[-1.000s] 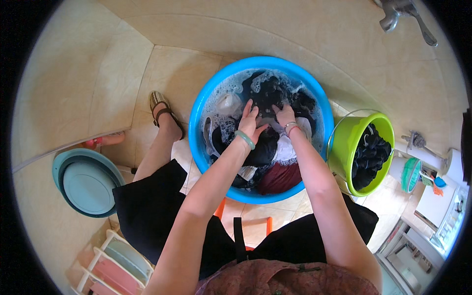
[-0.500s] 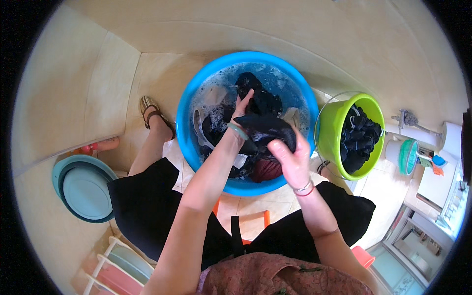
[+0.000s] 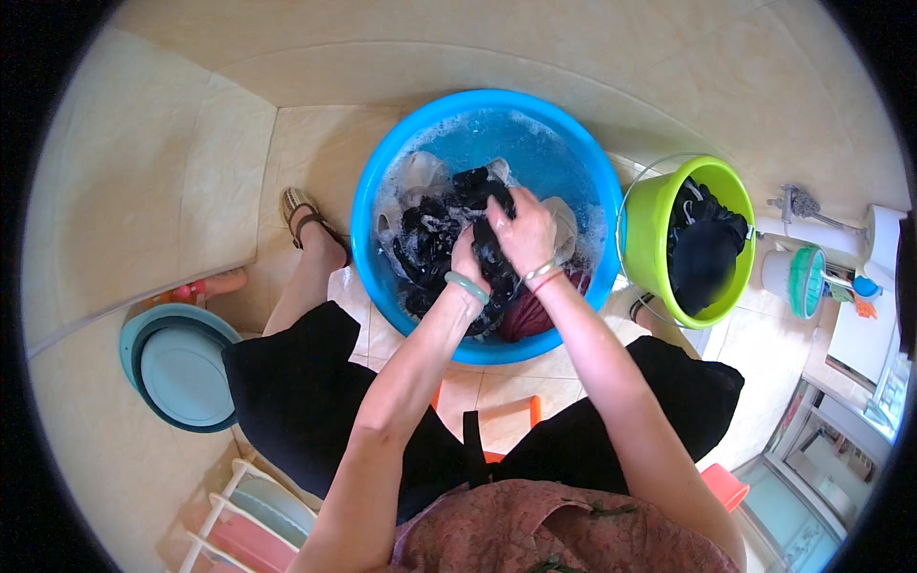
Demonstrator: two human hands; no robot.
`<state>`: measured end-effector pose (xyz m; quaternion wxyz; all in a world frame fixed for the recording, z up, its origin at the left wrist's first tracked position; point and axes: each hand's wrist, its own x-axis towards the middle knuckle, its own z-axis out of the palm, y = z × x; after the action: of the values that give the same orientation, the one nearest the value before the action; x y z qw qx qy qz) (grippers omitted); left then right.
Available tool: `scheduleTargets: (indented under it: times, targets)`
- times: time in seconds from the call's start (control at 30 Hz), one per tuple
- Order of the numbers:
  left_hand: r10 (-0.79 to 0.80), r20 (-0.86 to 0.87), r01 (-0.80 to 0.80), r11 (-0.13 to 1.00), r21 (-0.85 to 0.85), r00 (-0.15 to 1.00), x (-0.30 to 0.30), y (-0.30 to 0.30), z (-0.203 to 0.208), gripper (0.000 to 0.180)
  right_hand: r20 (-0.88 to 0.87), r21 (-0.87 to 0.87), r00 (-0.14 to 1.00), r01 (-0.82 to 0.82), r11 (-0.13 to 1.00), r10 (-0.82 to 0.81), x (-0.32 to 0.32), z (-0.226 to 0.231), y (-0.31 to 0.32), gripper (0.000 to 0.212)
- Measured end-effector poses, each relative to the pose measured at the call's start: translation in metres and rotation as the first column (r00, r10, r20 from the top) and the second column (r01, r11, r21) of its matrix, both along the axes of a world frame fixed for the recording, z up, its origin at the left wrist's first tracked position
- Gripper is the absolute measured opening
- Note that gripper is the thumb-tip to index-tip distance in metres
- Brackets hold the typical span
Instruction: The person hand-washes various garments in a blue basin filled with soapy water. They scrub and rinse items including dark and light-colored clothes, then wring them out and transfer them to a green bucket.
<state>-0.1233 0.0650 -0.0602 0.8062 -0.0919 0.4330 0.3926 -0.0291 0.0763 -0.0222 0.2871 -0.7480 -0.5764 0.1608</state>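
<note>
A blue tub (image 3: 366, 181) of sudsy water holds several wet garments. Over its middle, both my hands are closed on a black garment (image 3: 489, 250). My left hand (image 3: 468, 260), with a pale green bangle at the wrist, grips its near side. Just right of it, my right hand (image 3: 523, 232) bends its fingers around the upper part; some fingertips are hidden in the cloth. Black clothing (image 3: 425, 234) lies left of my hands, half in the water. A dark red cloth (image 3: 527, 318) is below my right wrist, and a beige piece (image 3: 562, 229) sits to its right.
Right of the tub stands a lime green bucket (image 3: 646, 224) with dark clothes (image 3: 705, 263) inside. Teal basins (image 3: 186, 377) rest at the left, near a white rack (image 3: 215, 501). A green brush (image 3: 810, 283) is at the right. Tiled walls close in the far side.
My right hand has moved up and left, closer to my left hand, which has come down. The dark cloth held higher before is no longer raised there. A smooth dark patch now shows in the bucket.
</note>
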Motion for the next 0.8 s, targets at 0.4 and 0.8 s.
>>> scheduleTargets:
  times: [0.4,0.8]
  targets:
    - [-0.129,-0.648,0.34,0.917,0.211,0.75,-0.042,0.048,-0.034,0.05,0.434,-0.36,0.9,0.143,0.922,0.03,0.143,-0.038,0.012,0.06]
    - [-0.126,-0.992,0.852,0.521,-0.055,0.013,-0.038,0.071,-0.081,0.046,0.34,-0.536,0.876,-0.119,0.836,0.343,0.035,-0.11,0.022,0.047]
